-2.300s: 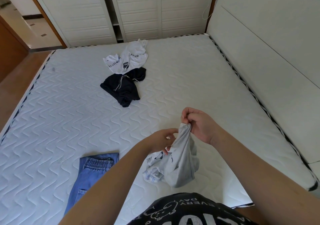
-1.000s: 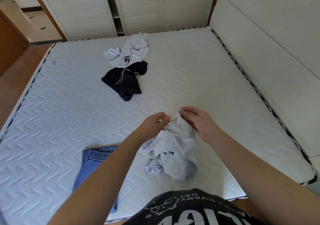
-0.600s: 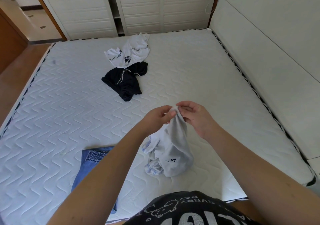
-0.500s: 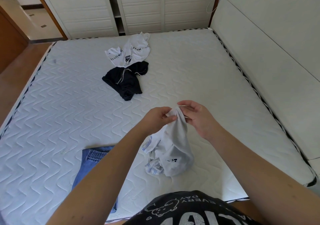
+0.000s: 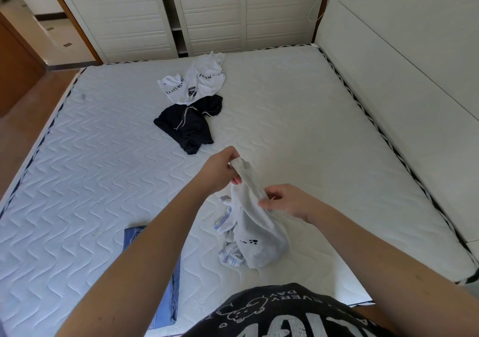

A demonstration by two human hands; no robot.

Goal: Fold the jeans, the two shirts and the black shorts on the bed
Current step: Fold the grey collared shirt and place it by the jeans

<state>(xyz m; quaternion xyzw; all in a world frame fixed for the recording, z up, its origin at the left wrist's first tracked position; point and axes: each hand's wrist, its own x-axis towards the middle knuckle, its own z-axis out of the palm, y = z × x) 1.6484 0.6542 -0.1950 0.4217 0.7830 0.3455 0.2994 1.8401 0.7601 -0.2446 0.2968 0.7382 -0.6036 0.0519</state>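
Pale grey shirt, held above the near part of the bed by both hands. Left hand, arm extended forward, pinches the upper end of a taut edge of the fabric, its grip closed on the cloth. Right hand, lower and nearer the body, pinches the same edge, fingers curled round it. The remainder of the shirt hangs bunched, its lowest folds resting on the mattress. Folded jeans lie near left, partly behind the left forearm. White shirt and black shorts lie crumpled and touching, farther across the bed.
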